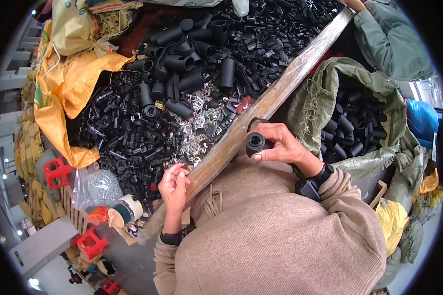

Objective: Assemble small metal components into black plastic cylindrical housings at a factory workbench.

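The left hand [174,188] is by the wooden plank [280,86], its fingers loosely curled and apart. The right hand [283,143] is clamped on a black cylinder [255,142], held near the plank's closer edge. Beyond the plank spreads a heap of black parts [128,140]; farther off, a co-worker's sleeve [391,44] shows.

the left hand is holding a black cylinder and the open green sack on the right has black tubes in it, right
Not quite: the head view shows the right hand, not the left hand, holding the black cylinder. The open green sack on the right does hold black tubes.
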A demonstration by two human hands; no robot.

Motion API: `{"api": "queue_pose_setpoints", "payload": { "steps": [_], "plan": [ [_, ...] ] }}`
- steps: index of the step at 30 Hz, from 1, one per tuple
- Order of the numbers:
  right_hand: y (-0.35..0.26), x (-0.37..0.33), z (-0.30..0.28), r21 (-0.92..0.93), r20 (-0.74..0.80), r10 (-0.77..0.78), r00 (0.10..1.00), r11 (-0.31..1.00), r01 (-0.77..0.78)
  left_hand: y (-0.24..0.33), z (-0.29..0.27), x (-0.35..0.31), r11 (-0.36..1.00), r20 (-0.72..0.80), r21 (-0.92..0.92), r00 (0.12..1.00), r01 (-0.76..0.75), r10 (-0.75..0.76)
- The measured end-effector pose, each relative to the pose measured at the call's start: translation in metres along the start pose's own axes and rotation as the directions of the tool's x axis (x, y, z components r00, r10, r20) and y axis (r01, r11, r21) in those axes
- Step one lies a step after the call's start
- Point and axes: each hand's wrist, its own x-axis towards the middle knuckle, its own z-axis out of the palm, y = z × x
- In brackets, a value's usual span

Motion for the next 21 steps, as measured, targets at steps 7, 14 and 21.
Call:
{"api": "queue_pose_setpoints", "payload": {
  "steps": [7, 14, 21],
  "plan": [
    [-0.010, -0.008, -0.014, -0.039, -0.002, -0.012, 1.000, 0.999, 0.012, -0.001, 0.001, 0.004, 0.998, 0.026, -0.005, 0.998, -0.063, 0.063],
    [-0.040, -0.084, -0.082, -0.144, -0.689, 0.186, 0.701, 0.912, -0.383, 0.019, -0.002, 0.007, 0.999, 0.083, -0.009, 0.996, 0.033, -0.032],
    [-0.033, -0.135, -0.120, -0.481, -0.856, -0.107, 0.506, 0.526, -0.702, 0.081, 0.020, 0.055, 0.760, 0.168, 0.503, 0.909, -0.411, 0.381]
  ]
}}
